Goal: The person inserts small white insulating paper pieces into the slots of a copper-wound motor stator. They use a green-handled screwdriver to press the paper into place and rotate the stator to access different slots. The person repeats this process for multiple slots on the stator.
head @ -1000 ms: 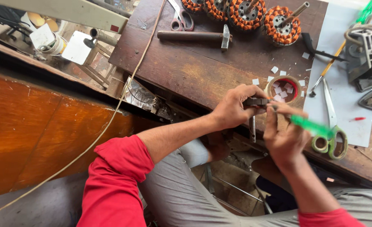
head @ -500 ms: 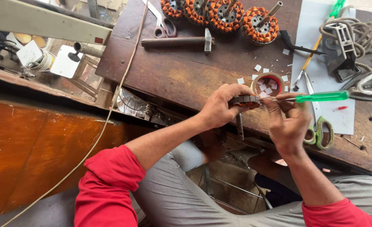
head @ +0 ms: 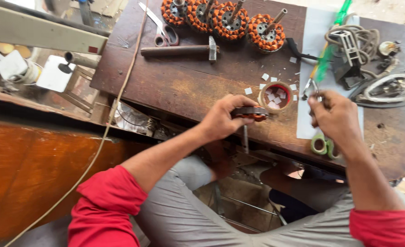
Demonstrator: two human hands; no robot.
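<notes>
My left hand [head: 223, 120] grips a round dark motor part with orange windings [head: 252, 113] at the near edge of the wooden workbench [head: 184, 87]; a metal shaft [head: 245, 137] hangs down from it. My right hand [head: 336, 118] is off to the right with its fingers pinched. It lies over green-handled scissors [head: 320, 145] on a white sheet [head: 313, 34]. Whether it holds anything is hidden. A green-handled screwdriver [head: 327, 55] lies on the sheet just beyond its fingertips. A small round cup of white paper slips [head: 275, 96] stands between my hands.
Several orange-wound stators [head: 225, 18] line the far edge, with a hammer [head: 179, 50] and metal scissors [head: 159, 27] near them. A coiled cord and a metal tool [head: 353, 41] sit at the right. A cord [head: 120, 96] runs off the bench's left side.
My right hand has drawn away from the motor part to the right, over the scissors. The green screwdriver it held against the part no longer shows in it. My left hand keeps its hold.
</notes>
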